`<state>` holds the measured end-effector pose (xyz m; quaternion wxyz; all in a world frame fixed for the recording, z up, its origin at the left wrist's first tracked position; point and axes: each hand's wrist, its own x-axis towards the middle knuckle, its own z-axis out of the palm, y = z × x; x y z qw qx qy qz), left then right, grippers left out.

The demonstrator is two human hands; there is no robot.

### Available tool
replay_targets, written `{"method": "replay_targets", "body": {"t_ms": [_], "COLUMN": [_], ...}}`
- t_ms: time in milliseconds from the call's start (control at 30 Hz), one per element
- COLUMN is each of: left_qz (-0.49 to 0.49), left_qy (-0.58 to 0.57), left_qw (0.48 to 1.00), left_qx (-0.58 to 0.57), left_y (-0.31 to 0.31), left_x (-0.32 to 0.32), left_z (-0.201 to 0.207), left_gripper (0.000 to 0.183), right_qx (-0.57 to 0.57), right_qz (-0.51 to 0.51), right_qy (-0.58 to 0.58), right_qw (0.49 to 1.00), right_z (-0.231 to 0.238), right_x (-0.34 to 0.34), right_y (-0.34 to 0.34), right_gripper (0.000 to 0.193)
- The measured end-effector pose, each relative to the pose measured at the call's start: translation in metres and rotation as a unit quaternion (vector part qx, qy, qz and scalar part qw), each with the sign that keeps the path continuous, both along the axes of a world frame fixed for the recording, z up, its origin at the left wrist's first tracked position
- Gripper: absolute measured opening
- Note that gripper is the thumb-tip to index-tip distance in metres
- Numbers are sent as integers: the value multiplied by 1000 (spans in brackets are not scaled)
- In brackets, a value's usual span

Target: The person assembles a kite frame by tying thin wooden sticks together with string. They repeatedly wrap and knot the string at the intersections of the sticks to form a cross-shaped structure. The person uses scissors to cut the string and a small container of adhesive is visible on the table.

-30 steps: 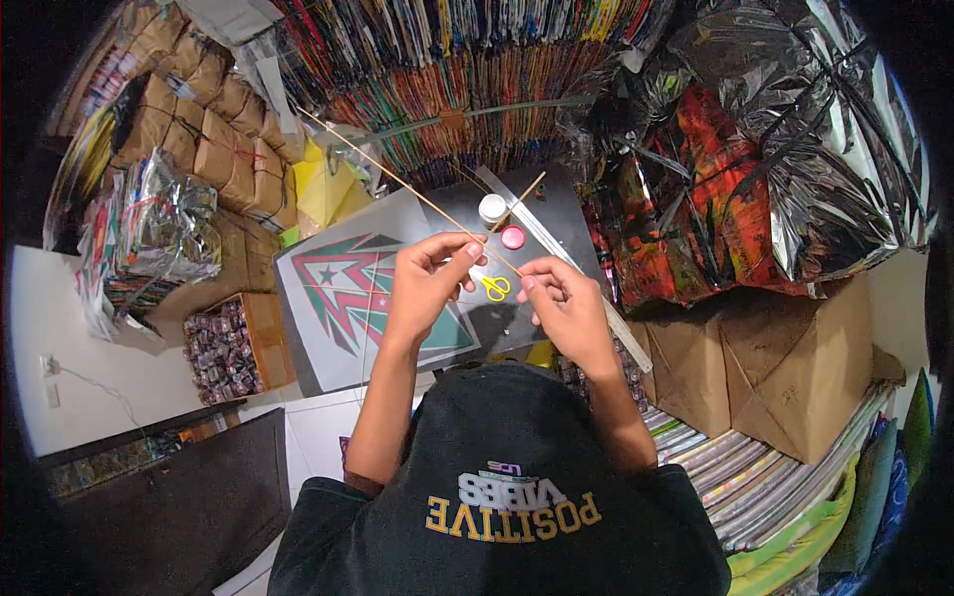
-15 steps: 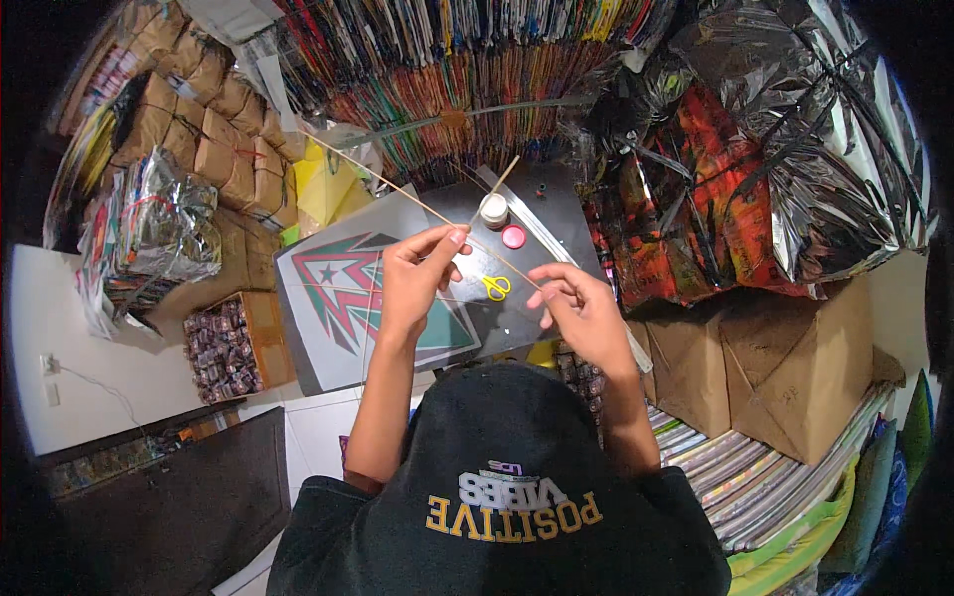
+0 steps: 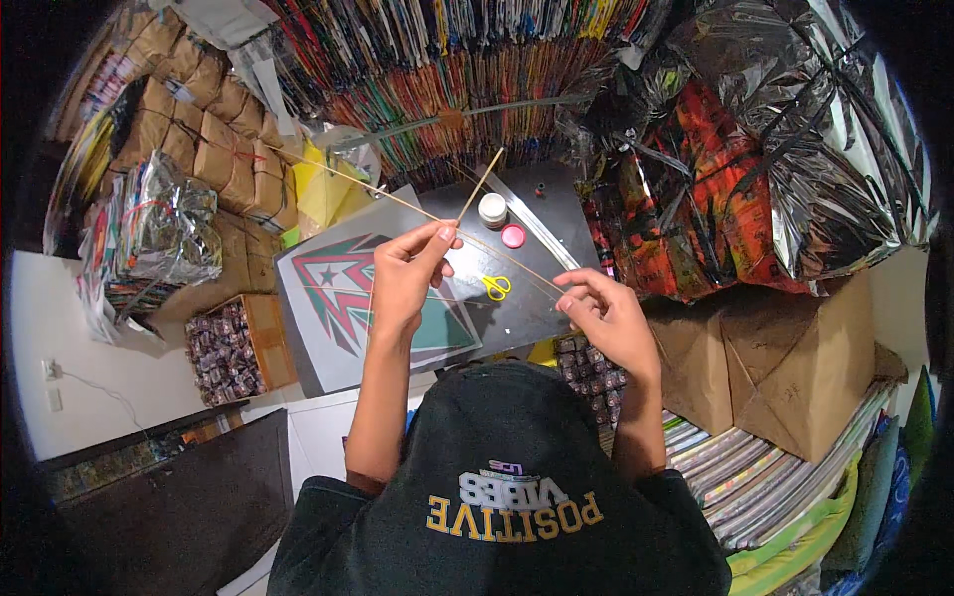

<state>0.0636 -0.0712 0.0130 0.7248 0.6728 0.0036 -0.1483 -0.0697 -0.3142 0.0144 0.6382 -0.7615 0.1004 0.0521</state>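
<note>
My left hand [image 3: 412,273] pinches two thin wooden sticks where they cross. The short stick [image 3: 482,184] points up and away from the fingertips. The long stick [image 3: 363,184] slants from the far left down toward the right. My right hand [image 3: 611,316] has its thumb and fingers closed on the right end of that long stick. Below the hands lies a paper sheet [image 3: 452,330] with a red, green and black pattern and a star. Yellow scissors [image 3: 496,288] lie on the dark table between the hands. Near them are a white open jar [image 3: 493,210] and a pink lid [image 3: 513,235].
Pale strips [image 3: 537,228] lie along the table [image 3: 561,204] by the jar. Stacked colourful bundles [image 3: 447,89] line the far side. Plastic-wrapped packs [image 3: 711,189] and brown parcels [image 3: 790,368] crowd the right. A carton of small wrapped items [image 3: 268,343] and paper packages [image 3: 224,164] stand left.
My right hand has moved to the right and slightly nearer me, along the long stick. My left hand has shifted a little left, and the crossed sticks have shifted with it.
</note>
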Motion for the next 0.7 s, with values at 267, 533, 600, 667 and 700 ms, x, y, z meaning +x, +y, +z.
{"method": "replay_targets", "body": {"t_ms": [267,533,600,667,700], "left_qz": [-64,-104,-109,-112,-113], "left_qy": [15,22,23,7,-1], "left_qw": [998,994,994,994,993], "left_qx": [0,-8,-5,-10,-13], "left_y": [-17,-28,-28,-28,-28], "left_x": [-16,-30,-30,-30,-29], "left_z": [-1,-4,-4,-6,-7], "left_gripper": [28,24,22,21,20], "right_qx": [11,57,52,55,56], "right_qz": [-9,-37,-39,-43,-45], "right_qy": [-33,-29,-26,-46,-56], "right_qw": [999,997,998,997,996], "right_z": [-6,6,5,7,8], "right_x": [14,28,28,27,27], "right_y": [24,41,40,41,41], "right_gripper": [24,20,20,19,19]}}
